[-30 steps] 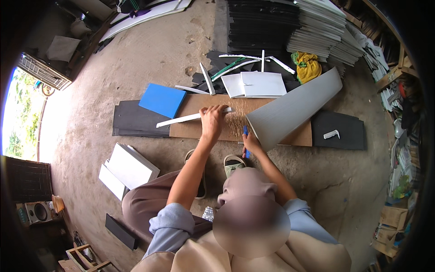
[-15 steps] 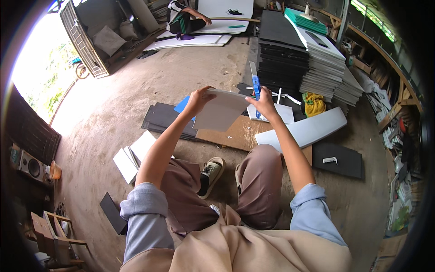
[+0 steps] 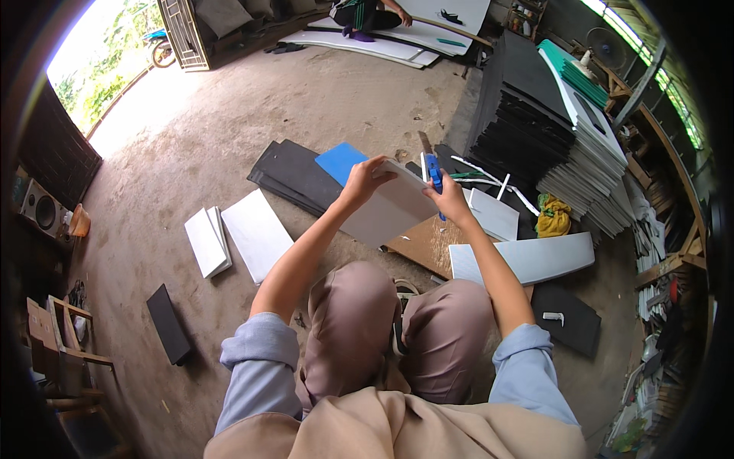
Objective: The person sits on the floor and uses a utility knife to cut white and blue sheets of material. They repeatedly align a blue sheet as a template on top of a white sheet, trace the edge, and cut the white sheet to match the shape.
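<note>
Since fingers rose, sheet hangs between.

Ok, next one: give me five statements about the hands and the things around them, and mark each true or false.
1. The left hand holds a pale sheet and the right hand a blue utility knife. True.
2. The knife's blade points toward the person's knees. False: it points away from the person.
3. The small panel lying on the dark sheets is red. False: it is blue.
4. The yellow cloth lies beyond the long white panel. True.
5. Both of the person's hands rest on the floor. False: both are raised above it.
</note>
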`<state>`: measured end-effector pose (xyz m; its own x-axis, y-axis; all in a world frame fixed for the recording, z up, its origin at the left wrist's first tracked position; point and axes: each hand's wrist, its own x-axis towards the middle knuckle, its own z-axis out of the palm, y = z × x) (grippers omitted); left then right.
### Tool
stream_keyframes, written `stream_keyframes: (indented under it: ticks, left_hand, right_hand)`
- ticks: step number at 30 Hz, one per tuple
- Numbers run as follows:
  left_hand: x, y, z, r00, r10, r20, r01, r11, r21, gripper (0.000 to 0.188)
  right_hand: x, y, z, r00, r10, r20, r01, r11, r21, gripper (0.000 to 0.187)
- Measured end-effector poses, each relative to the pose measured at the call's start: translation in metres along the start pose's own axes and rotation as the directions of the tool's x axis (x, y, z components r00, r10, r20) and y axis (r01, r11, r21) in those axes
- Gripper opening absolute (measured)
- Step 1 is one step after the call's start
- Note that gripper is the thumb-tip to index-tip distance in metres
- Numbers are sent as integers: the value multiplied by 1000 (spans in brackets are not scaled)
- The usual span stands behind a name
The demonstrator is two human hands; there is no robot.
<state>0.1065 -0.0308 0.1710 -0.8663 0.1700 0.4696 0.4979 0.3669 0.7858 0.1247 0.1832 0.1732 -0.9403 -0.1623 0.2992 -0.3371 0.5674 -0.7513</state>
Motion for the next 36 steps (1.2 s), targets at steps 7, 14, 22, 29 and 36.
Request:
stream_keyframes:
  ticks: [7,14,22,29,36]
  left_hand:
    - [-16,-140,25,759,-529,-380,494,848,-194,28]
    - [-34,-268,50,420,-906,-56,793,397,-462,40]
    - [3,-297,70,477,-877,-55,666,402,-628,45]
    - [18,-233,-2,685,-672,-281,418,678,-604,31]
    - [-42,-205,-17,837,-541,-86,410,723,-556,30]
  right_hand:
    - [-23,146,10,872,470,-141,-407,854,325,21]
    - [-55,231,47,628,778,-12,-645,528,552,22]
    - [-48,241,78,603,796,49,-688,487,538,21]
    - [-35,236,52,654,749,-108,-669,639,379,11]
    - [-17,221,12,680,708,-189,-359,546,757,14]
